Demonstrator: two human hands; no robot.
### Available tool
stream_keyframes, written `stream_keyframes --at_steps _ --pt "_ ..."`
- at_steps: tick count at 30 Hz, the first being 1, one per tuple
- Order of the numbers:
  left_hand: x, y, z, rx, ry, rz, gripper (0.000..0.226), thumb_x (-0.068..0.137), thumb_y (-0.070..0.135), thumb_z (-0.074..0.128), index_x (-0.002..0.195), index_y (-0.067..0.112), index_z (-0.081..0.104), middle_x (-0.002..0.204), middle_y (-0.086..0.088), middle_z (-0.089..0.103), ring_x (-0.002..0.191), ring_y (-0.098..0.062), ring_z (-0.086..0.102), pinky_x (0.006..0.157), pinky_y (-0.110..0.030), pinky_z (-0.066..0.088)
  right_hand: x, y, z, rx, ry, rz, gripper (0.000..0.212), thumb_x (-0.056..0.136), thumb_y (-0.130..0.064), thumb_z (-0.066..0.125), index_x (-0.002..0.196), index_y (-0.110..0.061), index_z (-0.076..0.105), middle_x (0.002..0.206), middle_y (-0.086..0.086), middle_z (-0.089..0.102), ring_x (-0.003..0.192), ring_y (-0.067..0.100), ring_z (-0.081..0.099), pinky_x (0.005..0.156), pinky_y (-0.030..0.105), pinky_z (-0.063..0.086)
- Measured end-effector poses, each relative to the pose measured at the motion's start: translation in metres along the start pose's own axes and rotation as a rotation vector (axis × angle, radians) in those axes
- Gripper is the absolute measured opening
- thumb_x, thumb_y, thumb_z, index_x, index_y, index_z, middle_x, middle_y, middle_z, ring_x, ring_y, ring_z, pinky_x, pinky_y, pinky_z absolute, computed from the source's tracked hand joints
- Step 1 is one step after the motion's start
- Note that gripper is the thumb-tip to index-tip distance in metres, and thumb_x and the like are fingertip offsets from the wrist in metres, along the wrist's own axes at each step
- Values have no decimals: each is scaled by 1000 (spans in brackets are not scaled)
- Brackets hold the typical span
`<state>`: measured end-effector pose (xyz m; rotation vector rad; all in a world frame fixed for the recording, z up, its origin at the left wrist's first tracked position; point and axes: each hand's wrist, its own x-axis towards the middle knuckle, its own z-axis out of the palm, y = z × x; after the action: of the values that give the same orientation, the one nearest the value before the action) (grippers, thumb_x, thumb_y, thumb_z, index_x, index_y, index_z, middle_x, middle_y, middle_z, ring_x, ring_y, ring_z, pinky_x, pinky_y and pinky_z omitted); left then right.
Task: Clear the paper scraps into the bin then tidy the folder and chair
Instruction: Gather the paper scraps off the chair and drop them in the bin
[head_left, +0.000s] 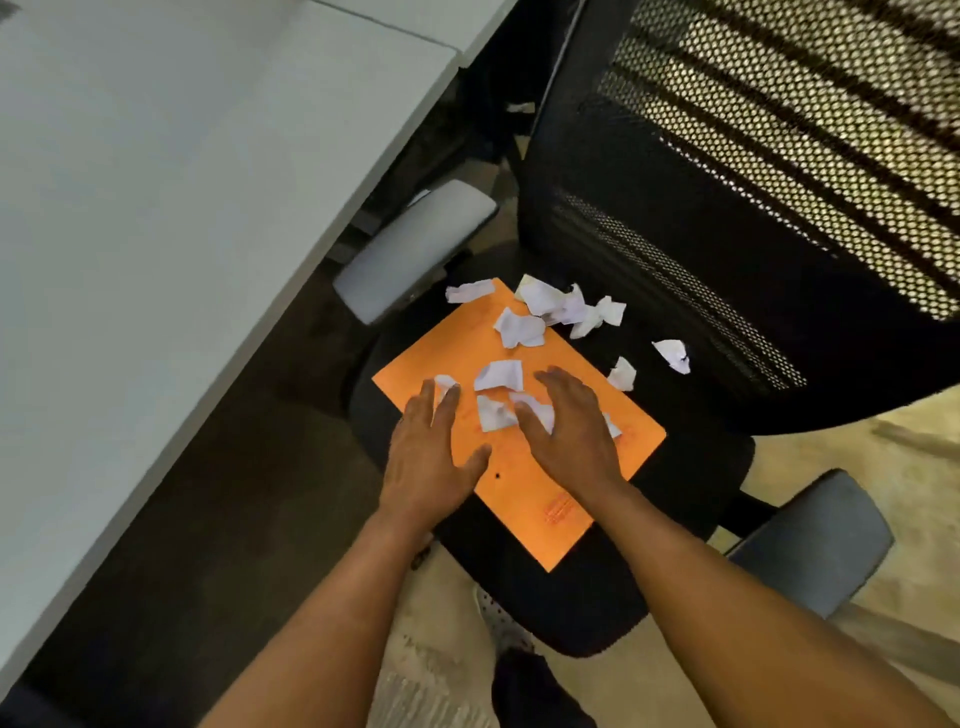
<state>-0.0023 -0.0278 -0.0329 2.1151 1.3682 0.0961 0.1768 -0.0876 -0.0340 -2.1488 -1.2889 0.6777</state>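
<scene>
An orange folder (524, 483) lies flat on the black seat of an office chair (582, 613). Several white paper scraps (500, 375) are strewn over the folder's far half, and more scraps (673, 355) lie on the seat beyond it. My left hand (426, 457) rests palm down on the folder's left part, fingers spread, fingertips touching a small scrap (444, 383). My right hand (571, 431) lies palm down over scraps near the folder's middle, partly covering them. Neither hand grips anything. No bin is in view.
A grey desk (156, 208) fills the left, its edge close to the chair's left armrest (410, 249). The mesh chair back (753, 208) rises at the right. The right armrest (815, 545) is at lower right. Beige floor and my dark shoe (535, 691) show below.
</scene>
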Motion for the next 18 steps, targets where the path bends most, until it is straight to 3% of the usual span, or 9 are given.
stream_keyframes --at_steps 5,10,14,18 --pt "74 10 13 163 -4 64 89 79 62 60 151 34 15 163 -7 0 149 -30 3 117 -50 13 47 67 -37 -144 123 179 75 83 -60 58 143 -18 38 149 9 37 137 28 32 107 52 34" --pt "151 10 14 307 62 111 87 72 70 59 145 44 19 160 -6 12 143 -37 18 109 -60 26 118 83 -37 -306 150 -40 84 75 -69 60 139 -18 42 142 8 46 132 29 40 104 52 35" --pt "202 13 23 299 -18 69 80 75 71 51 142 55 10 162 -6 8 139 -43 31 99 -56 41 169 78 -22 -322 40 -64 97 67 -81 51 144 -25 32 148 6 38 135 30 35 104 55 35" --pt "219 17 42 280 -82 72 74 77 75 43 143 49 21 160 -9 18 139 -37 33 102 -51 39 197 73 -3 -353 -77 -3 94 67 -82 50 147 -39 23 155 6 24 140 34 24 106 59 28"
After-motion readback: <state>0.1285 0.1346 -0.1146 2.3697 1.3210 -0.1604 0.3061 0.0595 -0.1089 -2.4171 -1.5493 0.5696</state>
